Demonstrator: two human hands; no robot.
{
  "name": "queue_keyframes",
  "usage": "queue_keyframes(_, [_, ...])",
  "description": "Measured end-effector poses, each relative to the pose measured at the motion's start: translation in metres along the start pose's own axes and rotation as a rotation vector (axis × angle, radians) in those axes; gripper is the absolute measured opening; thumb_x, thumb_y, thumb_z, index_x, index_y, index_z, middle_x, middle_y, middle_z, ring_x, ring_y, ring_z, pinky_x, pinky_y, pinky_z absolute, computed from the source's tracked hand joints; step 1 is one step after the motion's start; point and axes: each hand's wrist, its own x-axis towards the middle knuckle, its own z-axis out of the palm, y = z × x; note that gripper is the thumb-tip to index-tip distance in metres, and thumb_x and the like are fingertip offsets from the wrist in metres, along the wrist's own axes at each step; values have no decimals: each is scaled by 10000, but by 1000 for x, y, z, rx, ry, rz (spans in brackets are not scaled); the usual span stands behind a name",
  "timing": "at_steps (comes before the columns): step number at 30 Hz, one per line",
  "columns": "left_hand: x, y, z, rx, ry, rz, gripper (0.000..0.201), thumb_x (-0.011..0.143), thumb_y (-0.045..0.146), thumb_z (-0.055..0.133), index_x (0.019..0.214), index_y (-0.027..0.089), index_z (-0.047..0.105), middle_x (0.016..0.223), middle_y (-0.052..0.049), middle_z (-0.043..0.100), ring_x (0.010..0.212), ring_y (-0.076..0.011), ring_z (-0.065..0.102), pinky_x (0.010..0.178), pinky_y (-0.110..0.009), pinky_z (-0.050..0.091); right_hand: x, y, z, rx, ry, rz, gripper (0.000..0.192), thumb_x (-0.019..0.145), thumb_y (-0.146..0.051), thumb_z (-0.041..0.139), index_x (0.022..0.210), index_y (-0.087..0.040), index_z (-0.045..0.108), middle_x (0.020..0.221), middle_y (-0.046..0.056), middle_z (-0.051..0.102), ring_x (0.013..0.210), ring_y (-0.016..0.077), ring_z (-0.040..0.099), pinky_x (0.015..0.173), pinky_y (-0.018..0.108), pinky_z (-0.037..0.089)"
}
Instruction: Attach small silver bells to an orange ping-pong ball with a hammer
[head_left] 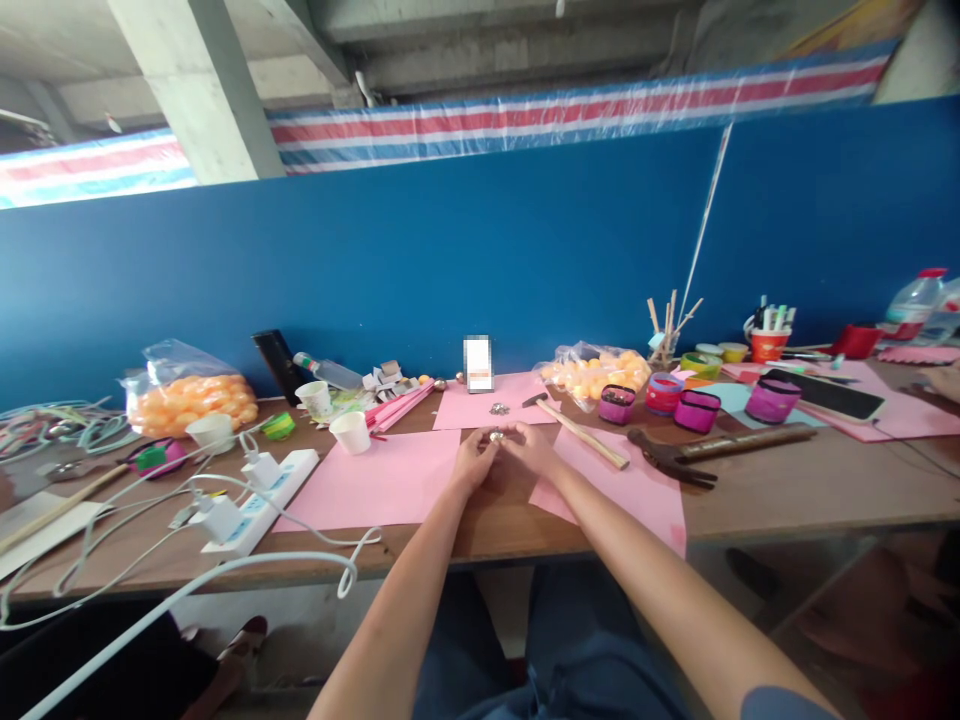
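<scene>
We hold a small, shiny silver metal piece (pixel 496 436) between both hands above the brown wooden table (pixel 787 480), in the gap between two pink paper sheets (pixel 382 480). Our left hand (pixel 474 459) and right hand (pixel 529 447) meet fingertip to fingertip, each pinching it. It looks light, stiff and smooth, so likely slippery; we judge a firm fingertip grip at its edges safest. A wooden-handled hammer (pixel 581 432) lies just right of our hands.

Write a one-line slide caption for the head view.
Both hands, left hand and right hand, pinch a small metal piece over a wooden bench beside a hammer and pink paper sheets.
</scene>
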Motion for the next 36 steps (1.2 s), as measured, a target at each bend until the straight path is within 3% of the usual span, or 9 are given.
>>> queue_keyframes(13, [0, 0, 0, -73, -67, -47, 290, 779, 307, 490, 1032, 192, 575, 1017, -71, 617, 827, -174, 615, 657, -299, 538, 1, 3, -1, 4, -5, -4, 224, 723, -260, 564, 927, -170, 586, 935, 56, 653, 858, 175, 608, 789, 315, 472])
queue_keyframes(20, [-1, 1, 0, -7, -66, -18, 317, 787, 326, 482, 1069, 209, 567, 1043, -67, 615, 816, -177, 617, 667, -304, 532, 1, 1, -2, -19, 16, 8, 203, 728, -259, 539, 904, -171, 587, 926, 49, 643, 865, 168, 596, 802, 311, 457])
queue_keyframes(26, [-3, 5, -3, 154, -61, 91, 371, 757, 334, 535, 1102, 200, 559, 1039, -80, 625, 883, -201, 600, 779, -342, 491, 1, 0, -2, -26, 27, 17, 183, 743, -254, 512, 892, -178, 587, 912, 38, 645, 847, 158, 600, 805, 306, 454])
queue_keyframes(36, [-4, 6, -3, 195, -57, 77, 380, 768, 314, 517, 1126, 191, 547, 1059, -74, 622, 916, -199, 593, 819, -340, 473, 1, 2, -2, -25, 16, 5, 196, 747, -259, 506, 899, -171, 591, 908, 46, 654, 850, 168, 603, 791, 312, 459])
